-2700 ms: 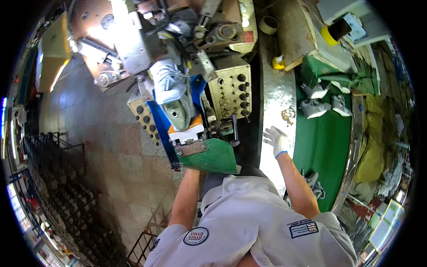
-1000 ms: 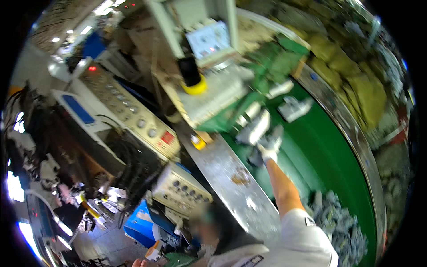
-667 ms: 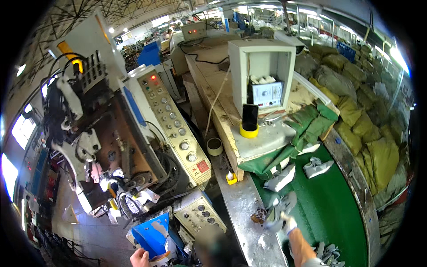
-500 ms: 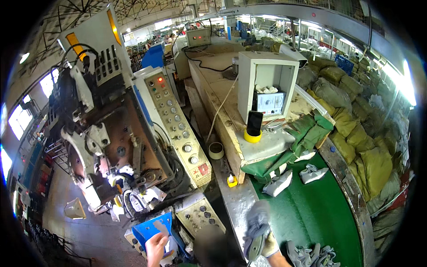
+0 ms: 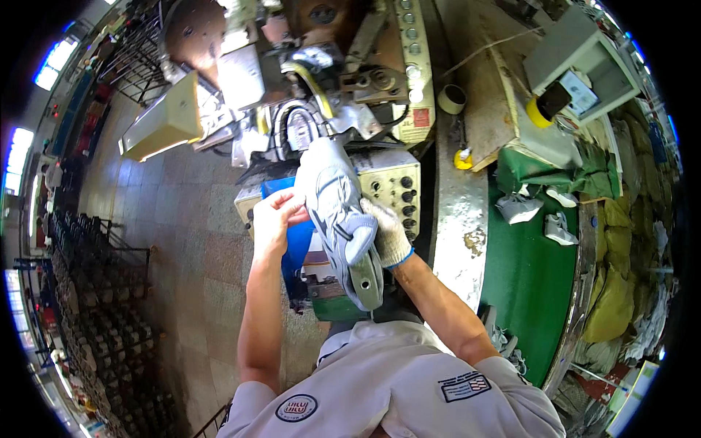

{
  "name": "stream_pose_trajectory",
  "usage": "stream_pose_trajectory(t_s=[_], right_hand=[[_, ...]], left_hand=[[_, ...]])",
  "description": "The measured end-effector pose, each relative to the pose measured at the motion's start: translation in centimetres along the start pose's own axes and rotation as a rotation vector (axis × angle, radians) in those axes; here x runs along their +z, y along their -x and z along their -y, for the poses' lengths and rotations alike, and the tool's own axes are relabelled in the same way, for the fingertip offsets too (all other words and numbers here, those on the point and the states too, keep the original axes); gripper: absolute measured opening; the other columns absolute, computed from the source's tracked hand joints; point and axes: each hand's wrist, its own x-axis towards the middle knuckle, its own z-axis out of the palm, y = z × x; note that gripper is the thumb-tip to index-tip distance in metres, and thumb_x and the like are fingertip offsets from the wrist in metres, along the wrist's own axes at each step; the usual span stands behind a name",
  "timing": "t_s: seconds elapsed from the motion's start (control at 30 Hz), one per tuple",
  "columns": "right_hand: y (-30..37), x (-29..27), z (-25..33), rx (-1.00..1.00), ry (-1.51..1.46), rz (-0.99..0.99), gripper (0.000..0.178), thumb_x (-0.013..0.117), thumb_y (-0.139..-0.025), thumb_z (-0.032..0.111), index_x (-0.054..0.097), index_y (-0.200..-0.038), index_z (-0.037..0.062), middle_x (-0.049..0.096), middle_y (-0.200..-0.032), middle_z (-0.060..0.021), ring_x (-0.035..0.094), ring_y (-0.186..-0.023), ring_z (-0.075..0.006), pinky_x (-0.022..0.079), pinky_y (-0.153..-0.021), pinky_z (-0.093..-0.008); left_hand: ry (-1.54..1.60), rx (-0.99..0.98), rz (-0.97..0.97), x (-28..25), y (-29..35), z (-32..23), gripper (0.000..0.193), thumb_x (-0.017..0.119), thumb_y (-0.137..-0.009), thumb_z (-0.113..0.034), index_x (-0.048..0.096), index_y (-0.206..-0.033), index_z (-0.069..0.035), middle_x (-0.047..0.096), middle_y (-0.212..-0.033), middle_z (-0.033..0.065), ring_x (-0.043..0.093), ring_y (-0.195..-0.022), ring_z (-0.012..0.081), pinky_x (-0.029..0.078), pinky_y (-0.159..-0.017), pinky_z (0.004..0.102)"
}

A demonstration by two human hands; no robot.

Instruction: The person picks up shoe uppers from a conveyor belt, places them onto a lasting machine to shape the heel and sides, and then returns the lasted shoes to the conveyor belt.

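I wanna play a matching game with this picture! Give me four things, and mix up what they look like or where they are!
Things:
1. left hand
2. right hand
3. grey shoe near the middle
4. surface under the loose shoes

Clues:
A. green
B. gloved
C. between the two hands
D. bare

Pairs: 1-D, 2-B, 3-C, 4-A

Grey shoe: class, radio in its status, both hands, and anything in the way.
Right hand, gloved, holding grey shoe at its right side. Left hand, bare, at its left edge. Toe pointing at machine; no obstruction visible.
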Motion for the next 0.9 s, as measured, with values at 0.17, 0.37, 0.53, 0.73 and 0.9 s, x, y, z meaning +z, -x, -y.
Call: stream_pose_trajectory(t_s=[0.17,0.37,0.53,0.73,0.9], right_hand=[[-6.6,0.3,-3.2,-0.016,-0.073,0.032,0.044,0.062,-0.099,0.012,0.053,-0.140,-0.0012,0.065,-0.127,-0.0128,0.065,-0.110,-0.0192,0.052,-0.095,-0.0289],[-13.5,-1.1,-5.3,-0.622,0.759,0.053,0.027,0.062,-0.095,0.000,0.065,-0.121,-0.0009,0.071,-0.110,-0.0081,0.066,-0.097,-0.0149,0.054,-0.087,-0.0289],[-12.8,3.0,-2.1,-0.219,0.214,-0.102,0.035,0.069,-0.095,0.020,0.069,-0.121,-0.0026,0.071,-0.107,-0.0037,0.062,-0.094,-0.0109,0.049,-0.086,-0.0256],[-13.0,2.6,-3.3,-0.237,0.134,-0.104,0.039,0.071,-0.094,0.024,0.069,-0.121,-0.0048,0.071,-0.108,-0.0055,0.063,-0.095,-0.0127,0.049,-0.088,-0.0280],[-13.1,3.0,-4.6,-0.260,0.056,-0.143,0.037,0.071,-0.093,0.021,0.069,-0.121,-0.0037,0.071,-0.108,-0.0058,0.063,-0.095,-0.0128,0.050,-0.089,-0.0284]], left_hand=[[0.150,0.098,-0.121,-2.5,-2.7,-0.6,0.035,0.070,-0.085,0.004,0.064,-0.119,0.010,0.071,-0.101,0.0178,0.073,-0.084,0.0225,0.062,-0.075,0.0295],[0.268,0.243,-0.133,-2.4,-5.7,0.1,0.051,0.070,-0.083,0.004,0.057,-0.132,0.009,0.068,-0.117,0.0199,0.071,-0.096,0.0234,0.062,-0.085,0.0325],[0.276,0.081,-0.075,0.0,-6.1,4.3,0.044,0.062,-0.097,-0.023,0.060,-0.133,0.002,0.069,-0.116,0.0115,0.067,-0.096,0.0177,0.052,-0.085,0.0275],[0.384,-0.087,0.010,0.4,-5.9,6.0,0.046,0.050,-0.106,-0.035,0.057,-0.135,-0.001,0.069,-0.115,0.0090,0.068,-0.099,0.0191,0.055,-0.088,0.0351],[0.262,-0.080,0.020,-1.2,-6.9,6.6,0.041,0.047,-0.105,-0.029,0.059,-0.132,0.000,0.069,-0.114,0.0092,0.068,-0.094,0.0185,0.056,-0.083,0.0340]])
